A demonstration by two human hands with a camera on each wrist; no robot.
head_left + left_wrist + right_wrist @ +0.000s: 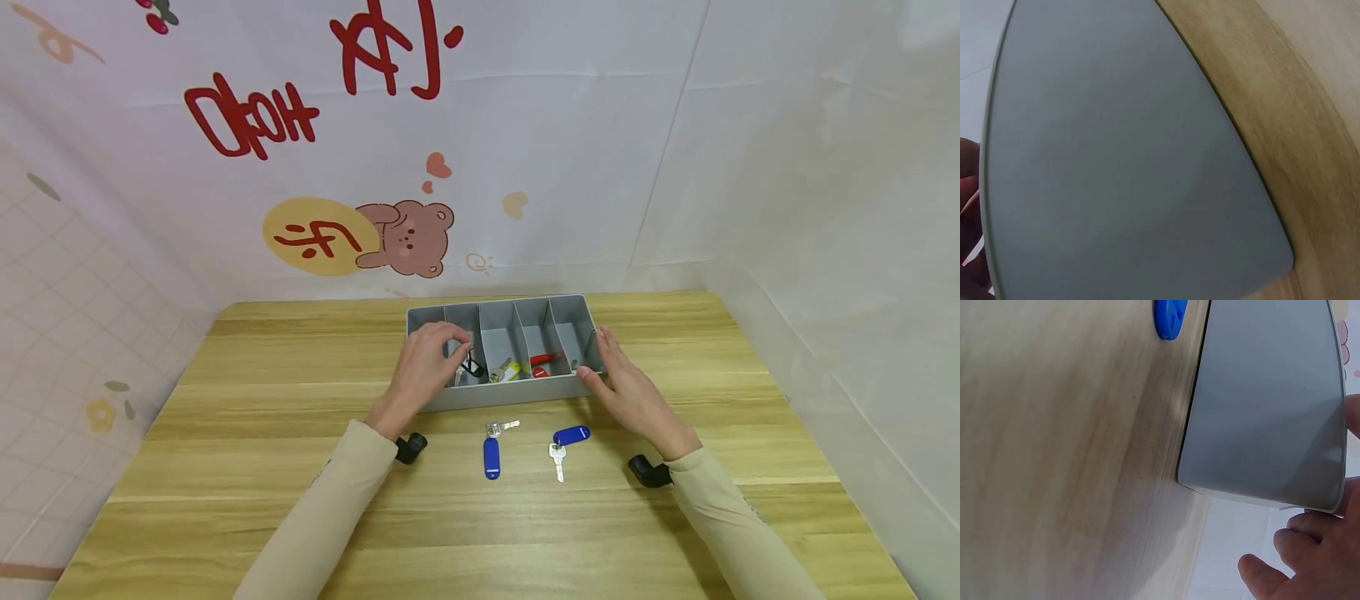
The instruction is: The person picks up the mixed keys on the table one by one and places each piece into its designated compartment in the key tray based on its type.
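Note:
A grey compartment tray (517,389) stands on the wooden table. Over its second compartment from the left, my left hand (426,367) pinches a key with a black tag (472,367), thumb against forefinger. The exact pinch point is partly hidden by the fingers. My right hand (630,396) grips the tray's right front corner, its thumb at the front rim and its fingers along the right end. In the right wrist view, fingers (1304,540) show beyond the grey wall. The left wrist view mostly shows the tray's front wall (1122,150).
In front of the tray lie two keys with blue tags (491,458) (572,435). A yellow-green tag (511,372) with a key sits in the middle compartment, red tags (540,372) in the one right of it. A patterned white cloth (555,167) hangs behind the table.

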